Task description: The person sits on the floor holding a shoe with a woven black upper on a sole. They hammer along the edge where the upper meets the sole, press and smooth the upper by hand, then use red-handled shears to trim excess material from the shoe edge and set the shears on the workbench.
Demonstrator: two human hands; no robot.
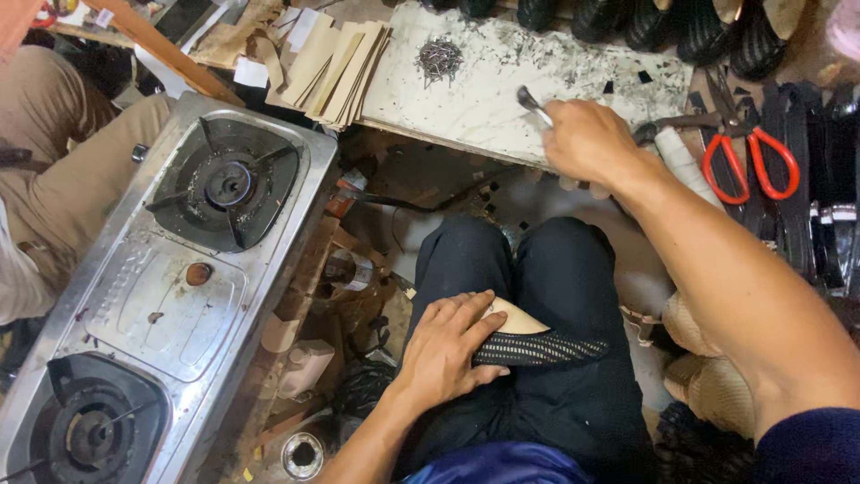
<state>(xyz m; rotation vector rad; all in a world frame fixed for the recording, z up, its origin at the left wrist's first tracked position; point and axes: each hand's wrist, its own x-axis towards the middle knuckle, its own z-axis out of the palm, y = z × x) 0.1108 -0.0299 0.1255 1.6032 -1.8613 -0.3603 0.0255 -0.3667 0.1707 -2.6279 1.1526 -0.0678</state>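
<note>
Shoe upper (537,348) of black woven mesh, with a tan insole showing at its edge, lies across the person's lap on dark trousers. The left hand (448,350) presses down on it, fingers spread flat and wrapped partly over its near end, wrist bent inward. The right arm stretches forward, bare to the elbow; the right hand (587,139) is clenched around a small metal tool (532,104) whose shiny tip rests on the scuffed white marble slab (484,90). A heap of small nails (439,58) sits on that slab. Red-handled scissors (748,157) lie just right of the hand. A steel two-burner stove (179,278) stands to the left.
</note>
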